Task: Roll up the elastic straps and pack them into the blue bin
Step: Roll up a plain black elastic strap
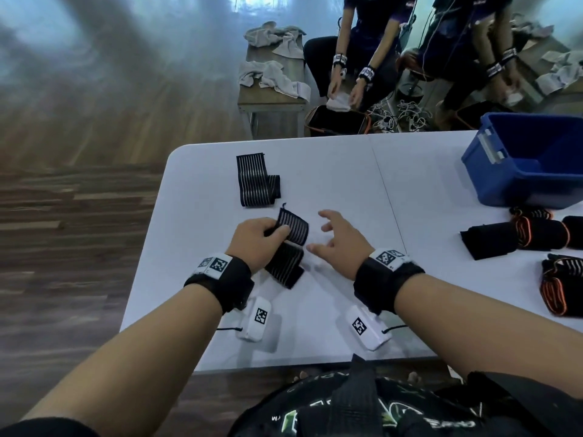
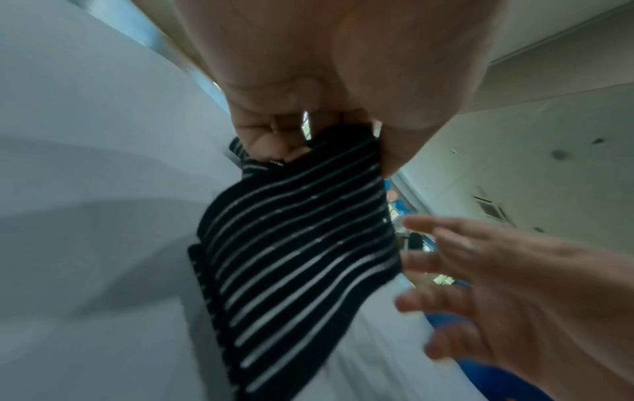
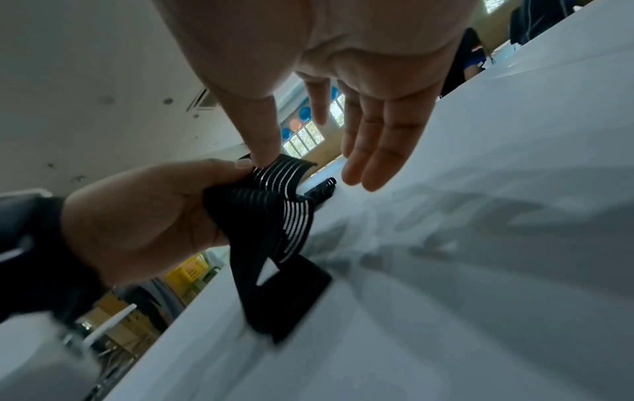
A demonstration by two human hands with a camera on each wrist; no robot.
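- Gripping the striped strap (image 1: 288,244) at centre frame, the left hand (image 1: 252,239) curls thumb and fingers round its upper fold, lower end trailing onto the white table (image 1: 347,171).
- Right hand (image 1: 342,238) hovers beside it, fingers spread, holding nothing.
- Blue bin (image 1: 523,165) sits upper right.

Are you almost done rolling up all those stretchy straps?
Not nearly. The blue bin shows no straps in the part visible. The left hand grips one black striped strap, still unrolled, while the right hand is open beside it. Another striped strap lies flat farther back, and orange-trimmed straps wait near the bin, some seemingly rolled.
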